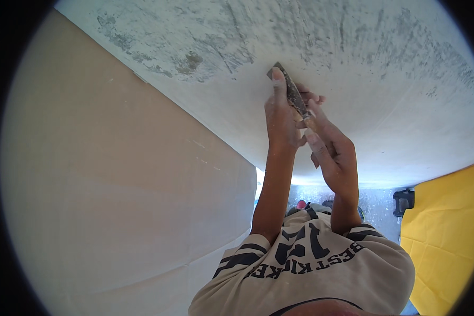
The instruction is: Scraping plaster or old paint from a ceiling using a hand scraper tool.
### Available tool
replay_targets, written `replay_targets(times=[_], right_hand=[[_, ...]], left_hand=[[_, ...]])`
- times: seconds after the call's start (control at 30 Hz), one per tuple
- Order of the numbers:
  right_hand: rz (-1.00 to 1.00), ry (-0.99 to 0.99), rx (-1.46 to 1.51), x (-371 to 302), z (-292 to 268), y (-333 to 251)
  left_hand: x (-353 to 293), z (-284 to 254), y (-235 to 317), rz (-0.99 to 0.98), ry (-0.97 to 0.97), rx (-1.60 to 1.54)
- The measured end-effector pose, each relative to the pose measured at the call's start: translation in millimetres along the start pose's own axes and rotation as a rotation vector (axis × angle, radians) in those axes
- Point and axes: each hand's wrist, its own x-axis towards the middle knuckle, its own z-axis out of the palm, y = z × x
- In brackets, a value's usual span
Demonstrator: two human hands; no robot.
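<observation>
In front of a whitish plastered wall (pixel 347 105), both my hands are closed on one putty knife (pixel 295 96). Its narrow, dust-caked blade points up and to the left. My left hand (pixel 282 118) grips the blade side, its thumb lying along the blade near the tip. At the lower end, the fingers of my right hand (pixel 336 152) pinch the handle, which they partly hide. Pale dust coats the fingers of both hands. Whether the blade touches the wall I cannot tell.
Grey, streaky rough patches (pixel 195 60) mark the wall higher up. A large beige panel or sheet (pixel 126 174) borders it on the left. To the lower right hangs a creased yellow sheet (pixel 445 231), with a dark object (pixel 403 202) beside it above a speckled floor (pixel 376 203).
</observation>
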Motion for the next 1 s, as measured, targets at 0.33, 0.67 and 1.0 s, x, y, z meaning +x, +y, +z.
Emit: replay_targets(times=[0.33, 0.67, 1.0], right_hand=[[0.037, 0.107, 0.122, 7, 19, 29], [-0.238, 0.217, -0.543, 35, 25, 3], [0.059, 0.123, 0.081, 20, 18, 15]], left_hand=[[-9, -13, 11, 0.046, -0.275, 0.236], [-5, -11, 22, 0.197, -0.249, 0.236], [10, -3, 7, 0.089, -0.122, -0.029]])
